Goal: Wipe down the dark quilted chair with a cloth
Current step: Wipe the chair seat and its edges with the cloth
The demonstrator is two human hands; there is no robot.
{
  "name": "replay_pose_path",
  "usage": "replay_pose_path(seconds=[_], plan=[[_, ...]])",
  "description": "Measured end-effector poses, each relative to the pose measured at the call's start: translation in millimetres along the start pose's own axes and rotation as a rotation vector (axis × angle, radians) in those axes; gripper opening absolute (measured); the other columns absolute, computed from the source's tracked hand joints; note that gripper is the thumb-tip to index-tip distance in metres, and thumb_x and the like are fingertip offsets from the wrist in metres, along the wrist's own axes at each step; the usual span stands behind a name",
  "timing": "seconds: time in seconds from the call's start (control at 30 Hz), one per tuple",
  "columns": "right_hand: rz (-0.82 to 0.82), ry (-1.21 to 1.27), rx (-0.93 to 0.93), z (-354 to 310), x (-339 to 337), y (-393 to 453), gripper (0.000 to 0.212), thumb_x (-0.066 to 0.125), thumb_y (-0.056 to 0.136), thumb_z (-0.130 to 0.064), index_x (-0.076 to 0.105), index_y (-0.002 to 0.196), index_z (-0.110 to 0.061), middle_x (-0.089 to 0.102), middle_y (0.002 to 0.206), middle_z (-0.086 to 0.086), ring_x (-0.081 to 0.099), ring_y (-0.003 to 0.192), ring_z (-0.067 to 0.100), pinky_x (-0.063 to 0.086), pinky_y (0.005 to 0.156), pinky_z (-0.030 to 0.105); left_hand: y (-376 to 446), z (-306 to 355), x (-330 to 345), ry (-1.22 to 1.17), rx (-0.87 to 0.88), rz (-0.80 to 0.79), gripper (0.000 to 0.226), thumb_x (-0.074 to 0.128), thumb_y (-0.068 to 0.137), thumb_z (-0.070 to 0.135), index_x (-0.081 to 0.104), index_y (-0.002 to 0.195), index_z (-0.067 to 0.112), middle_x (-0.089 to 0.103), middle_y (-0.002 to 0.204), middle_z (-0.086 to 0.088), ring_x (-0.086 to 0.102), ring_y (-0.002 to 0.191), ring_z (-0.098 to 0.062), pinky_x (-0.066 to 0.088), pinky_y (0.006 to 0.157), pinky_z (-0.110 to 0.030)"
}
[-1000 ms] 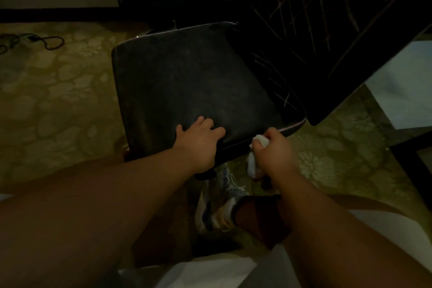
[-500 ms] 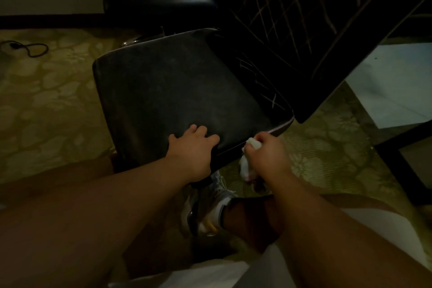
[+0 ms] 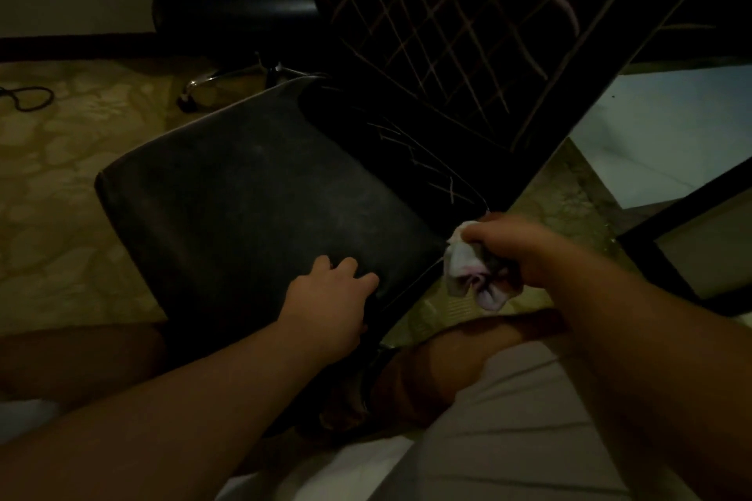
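Observation:
The dark chair fills the middle of the head view: its flat black seat [image 3: 252,191] lies in front of me, and its quilted backrest [image 3: 447,33] with pale diamond stitching rises at the upper right. My left hand [image 3: 325,297] rests on the seat's near edge, fingers spread on top. My right hand [image 3: 512,248] grips a crumpled white cloth [image 3: 468,268] at the seat's right corner, where seat and backrest meet. The cloth hangs just off the chair's edge.
A second black swivel chair [image 3: 236,4] on a chrome base stands behind. A dark cable [image 3: 28,98] lies on the patterned carpet at far left. A pale panel [image 3: 659,134] and a dark frame [image 3: 683,207] lie to the right. My legs and shoe are below.
My right hand with the cloth has lifted from under the seat's near edge to its right corner, showing more of the cloth. My left hand has stayed on the seat edge.

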State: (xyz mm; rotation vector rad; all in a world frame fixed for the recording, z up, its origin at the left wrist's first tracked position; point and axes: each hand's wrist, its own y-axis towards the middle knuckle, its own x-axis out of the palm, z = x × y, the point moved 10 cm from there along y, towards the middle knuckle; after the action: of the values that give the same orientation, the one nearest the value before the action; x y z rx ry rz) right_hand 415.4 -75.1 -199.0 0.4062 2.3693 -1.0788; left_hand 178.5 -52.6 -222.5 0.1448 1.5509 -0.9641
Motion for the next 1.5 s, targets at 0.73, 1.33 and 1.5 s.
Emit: replay_pose_path(seconds=[0.73,1.33,1.5], plan=[[0.115,-0.191,-0.179,31.0,-54.7,59.5,0.018,0.065,0.091,-0.038,0.063,0.106,-0.028,0.062,0.100,-0.002,0.056,0.079,0.011,0.043,0.060,0.025,97.6,36.3,-35.0,0.031,0.099,-0.021,0.094,0.080,0.083,0.047,0.022,0.157,0.048,0.007,0.170,0.012,0.003,0.157,-0.028,0.031,0.116,-0.062],[0.081,-0.132,-0.279,-1.5,-8.2,79.3,0.021,0.068,0.087,-0.040,0.063,0.097,-0.023,0.064,0.088,0.000,0.063,0.086,0.021,0.048,0.070,0.031,120.0,41.6,-42.8,-0.031,0.068,0.106,0.066,0.039,0.101,0.063,0.009,0.159,0.050,-0.002,0.171,0.010,-0.004,0.157,-0.028,0.014,0.116,-0.066],[0.150,-0.013,-0.190,6.8,-19.1,90.2,0.022,0.065,0.088,-0.040,0.063,0.083,-0.019,0.066,0.077,0.008,0.065,0.077,0.025,0.052,0.065,0.034,124.0,41.3,-55.5,-0.018,0.092,0.188,0.059,0.040,0.100,0.062,0.028,0.156,0.049,0.021,0.167,0.006,0.017,0.149,-0.032,0.021,0.115,-0.059]])
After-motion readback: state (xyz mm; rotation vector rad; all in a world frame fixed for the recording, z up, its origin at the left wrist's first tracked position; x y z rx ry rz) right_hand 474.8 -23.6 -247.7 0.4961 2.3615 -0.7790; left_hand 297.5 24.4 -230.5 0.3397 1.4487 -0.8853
